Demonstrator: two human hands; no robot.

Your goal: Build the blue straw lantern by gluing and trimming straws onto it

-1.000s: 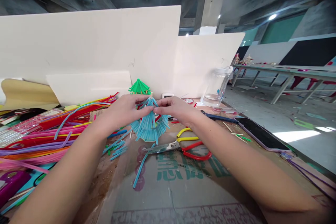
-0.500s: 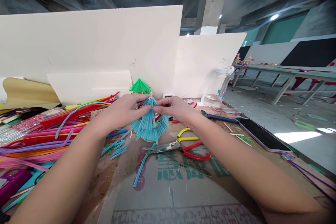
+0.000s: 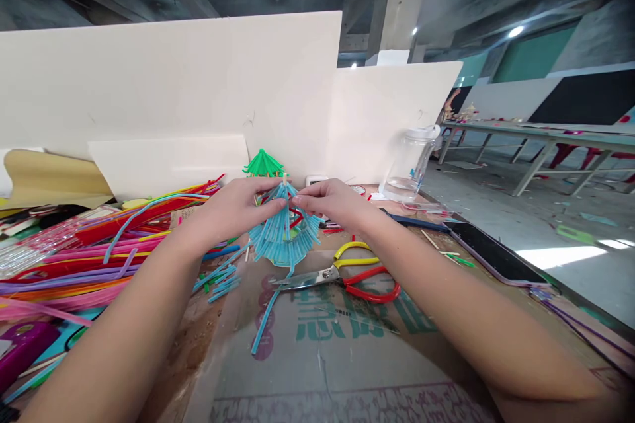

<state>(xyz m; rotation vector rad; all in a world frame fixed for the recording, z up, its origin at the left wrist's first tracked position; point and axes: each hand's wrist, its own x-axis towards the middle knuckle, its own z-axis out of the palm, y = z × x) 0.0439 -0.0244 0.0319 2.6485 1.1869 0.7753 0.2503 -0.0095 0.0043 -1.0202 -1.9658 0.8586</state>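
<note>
Pinching one blue tiered model (image 3: pixel 280 248): two hands (image 3: pixel 238 208); one scissors (image 3: pixel 328 274) nearby.

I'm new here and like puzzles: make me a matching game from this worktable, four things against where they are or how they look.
Things
1. Blue model
2. Scissors
3. Phone
4. Bottle

Descriptions
A. Clear, with a white top
B. Between the left hand and right hand
C. Flat, with a dark screen
D. One yellow handle, one red

Pairs: 1-B, 2-D, 3-C, 4-A
</note>
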